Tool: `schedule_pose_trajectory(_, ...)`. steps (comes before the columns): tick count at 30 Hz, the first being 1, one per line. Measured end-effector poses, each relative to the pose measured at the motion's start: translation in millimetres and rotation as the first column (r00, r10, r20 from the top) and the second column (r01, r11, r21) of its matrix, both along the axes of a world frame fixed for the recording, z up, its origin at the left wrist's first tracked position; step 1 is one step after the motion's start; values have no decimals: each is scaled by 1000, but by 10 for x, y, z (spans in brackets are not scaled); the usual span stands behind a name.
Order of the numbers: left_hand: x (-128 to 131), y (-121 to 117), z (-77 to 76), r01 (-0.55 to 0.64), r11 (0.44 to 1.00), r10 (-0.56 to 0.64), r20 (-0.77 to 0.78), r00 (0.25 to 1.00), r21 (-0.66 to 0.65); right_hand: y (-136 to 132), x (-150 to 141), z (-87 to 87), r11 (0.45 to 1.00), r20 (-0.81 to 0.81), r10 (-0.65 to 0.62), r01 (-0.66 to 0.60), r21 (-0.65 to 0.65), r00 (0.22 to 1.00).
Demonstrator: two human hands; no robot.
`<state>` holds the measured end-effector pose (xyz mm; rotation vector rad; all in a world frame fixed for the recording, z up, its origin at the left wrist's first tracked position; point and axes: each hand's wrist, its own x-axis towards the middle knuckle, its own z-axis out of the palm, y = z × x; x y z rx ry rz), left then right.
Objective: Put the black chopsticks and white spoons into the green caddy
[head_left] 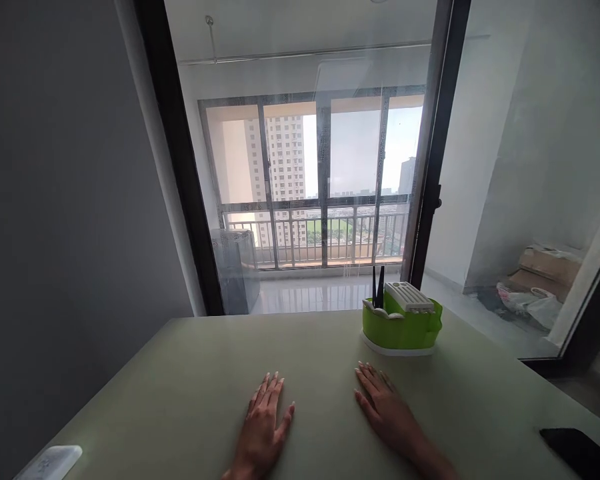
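Two bare hands of mine lay palm down on the pale tabletop, fingers stretched out straight and gripping nothing. On my left hand the thumb stood out from the fingers; my right hand slanted inward, its thumb also apart. A broad strip of table ran between them, and more surface stretched from my left hand toward the grey wall. Ahead of my left fingertips, the table went on to its far edge, beyond which stood a dark-framed glass panel. The green holder sat near that edge, just beyond my right fingertips with a narrow gap; two dark, pointed pieces stood upright in it. A white object lay at the lower left, and a black one near the right edge, both well apart from my hands.
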<state>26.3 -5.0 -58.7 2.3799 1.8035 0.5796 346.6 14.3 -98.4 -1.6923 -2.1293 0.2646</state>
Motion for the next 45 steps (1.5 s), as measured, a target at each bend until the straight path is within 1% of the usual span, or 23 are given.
schedule_pose_trajectory(4,7,-18,34,-3,999,2,-25,1000,-37,1,4,2,1000,-22,4,-4,4,1000)
schedule_pose_trajectory(9,19,-36,57,1,999,-2,-28,1000,-46,-6,14,4,1000,-22,0,0,20,1000)
schedule_pose_trajectory(16,57,-81,123,-12,995,7,-49,999,-95,-24,31,25,1000,-25,20,-20,-3,999)
schedule_pose_trajectory(22,41,-52,57,-14,998,11,-46,999,-68,-23,32,23,1000,-27,17,-17,6,999)
schedule_pose_trajectory(26,29,-37,23,-18,997,13,-57,998,-79,-19,39,19,1000,-31,26,-25,8,999)
schedule_pose_trajectory(33,21,-43,30,-8,996,4,-53,999,-84,-18,37,0,1000,-46,18,-17,16,999)
schedule_pose_trajectory(40,16,-49,34,-14,994,7,-69,998,-104,-31,29,25,1000,-28,19,-18,16,999)
schedule_pose_trajectory(45,9,-46,26,-6,996,1,-60,998,-92,-32,35,19,1000,-47,21,-20,20,999)
